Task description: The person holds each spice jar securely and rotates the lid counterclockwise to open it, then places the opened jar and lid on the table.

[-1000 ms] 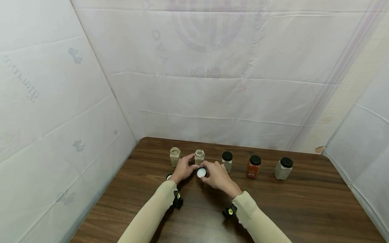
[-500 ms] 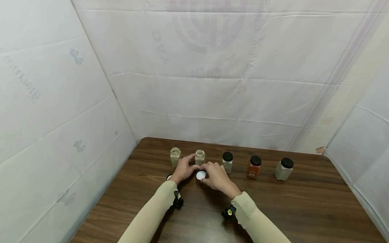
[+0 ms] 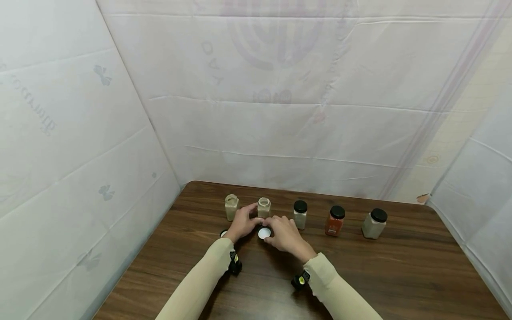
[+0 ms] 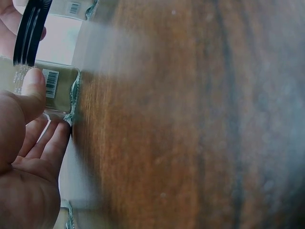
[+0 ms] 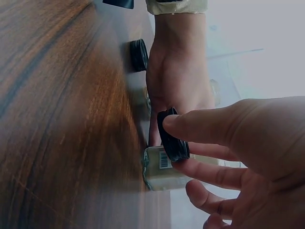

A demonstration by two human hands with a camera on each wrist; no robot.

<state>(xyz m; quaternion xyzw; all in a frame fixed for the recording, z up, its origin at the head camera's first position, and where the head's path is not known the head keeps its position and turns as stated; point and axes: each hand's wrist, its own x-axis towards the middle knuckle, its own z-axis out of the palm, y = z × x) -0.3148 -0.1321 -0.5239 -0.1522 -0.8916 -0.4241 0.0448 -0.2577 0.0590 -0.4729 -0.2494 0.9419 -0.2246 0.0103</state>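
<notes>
Thumb and fingers of my left hand point(image 3: 242, 223) hold an uncapped glass jar point(image 3: 263, 208) with pale contents, standing on the table. The jar's barcode label point(image 4: 50, 83) shows beside the thumb in the left wrist view. Just in front of that jar, my right hand point(image 3: 286, 234) pinches a black screw lid point(image 5: 172, 136) between thumb and fingers. Its white inside faces up toward the head camera. Another black lid point(image 5: 138, 55) lies on the table by the left wrist, partly hidden by it in the head view.
A second uncapped jar point(image 3: 231, 209) stands to the left. Right of the hands is a row of capped jars: a pale one point(image 3: 300, 218), one with red-orange contents point(image 3: 333, 226) and another pale one point(image 3: 372, 228). White cloth walls point(image 3: 256, 133) border the wooden table point(image 3: 400, 275).
The lid in my right hand has come down slightly toward the table, its white inside turning further upward. My left hand stays on the jar.
</notes>
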